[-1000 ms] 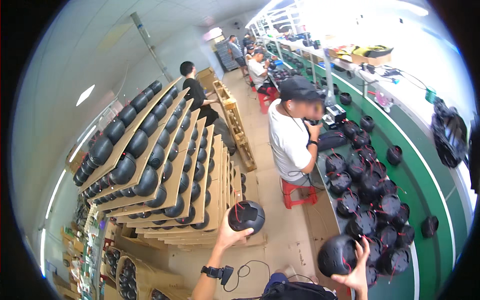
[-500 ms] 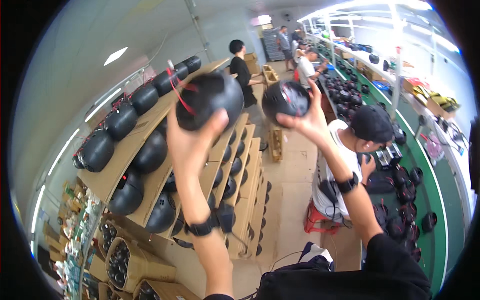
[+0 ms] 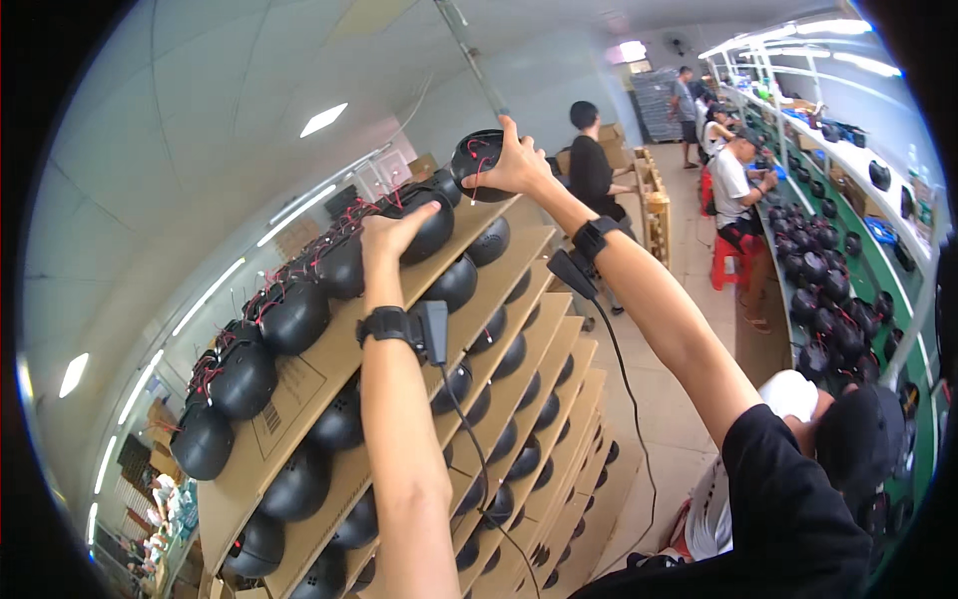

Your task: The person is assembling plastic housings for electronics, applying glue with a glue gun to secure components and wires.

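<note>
My left hand grips a round black housing at the far end of the top cardboard layer, with its thumb stretched along the top. In my right hand is another round black housing, its open side with thin red wires turned toward me. It is raised above the far corner of the same layer, beside the left one. A row of similar black housings, red wires on top, lines this cardboard sheet nearer to me. My palm and fingers partly cover both held pieces.
Below, more cardboard layers carry several black housings. To the right, people sit along a green conveyor bearing black parts; a person in a black cap is close at my right. Another person in black stands ahead by a wooden rack.
Both hands have carried their housings up to the far end of the top layer, the left one lowered onto it. My view has turned left toward the stack.
</note>
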Available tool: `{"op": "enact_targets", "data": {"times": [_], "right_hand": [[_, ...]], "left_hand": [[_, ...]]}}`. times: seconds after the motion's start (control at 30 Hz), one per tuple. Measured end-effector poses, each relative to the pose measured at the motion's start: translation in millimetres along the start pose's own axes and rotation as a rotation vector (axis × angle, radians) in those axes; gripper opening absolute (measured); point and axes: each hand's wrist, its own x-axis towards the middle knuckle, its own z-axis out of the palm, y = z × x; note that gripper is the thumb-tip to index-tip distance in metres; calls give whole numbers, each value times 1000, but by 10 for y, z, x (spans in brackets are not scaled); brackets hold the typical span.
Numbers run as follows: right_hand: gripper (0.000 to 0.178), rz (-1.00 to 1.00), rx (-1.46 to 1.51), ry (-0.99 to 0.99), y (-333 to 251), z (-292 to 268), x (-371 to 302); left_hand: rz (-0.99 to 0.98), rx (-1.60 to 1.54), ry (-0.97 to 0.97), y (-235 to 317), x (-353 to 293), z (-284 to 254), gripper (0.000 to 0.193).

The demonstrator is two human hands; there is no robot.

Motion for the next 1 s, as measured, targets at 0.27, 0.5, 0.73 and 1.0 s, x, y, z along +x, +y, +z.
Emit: {"op": "enact_targets", "data": {"times": [0.27, 0.5, 0.73, 1.0], "right_hand": [[136, -31, -90, -168, 472, 692, 832], [138, -131, 168, -262, 530, 733, 718], [34, -25, 524, 86, 881, 293, -1593], [36, 843, 246, -752, 1042, -513, -6505]], "left_hand": [[-32, 200, 155, 287, -183, 506, 117], [440, 173, 539, 241, -697, 338, 84], [460, -669, -425, -187, -2637, 529, 23], [136, -657, -1750, -1687, -4230, 1523, 21]]}}
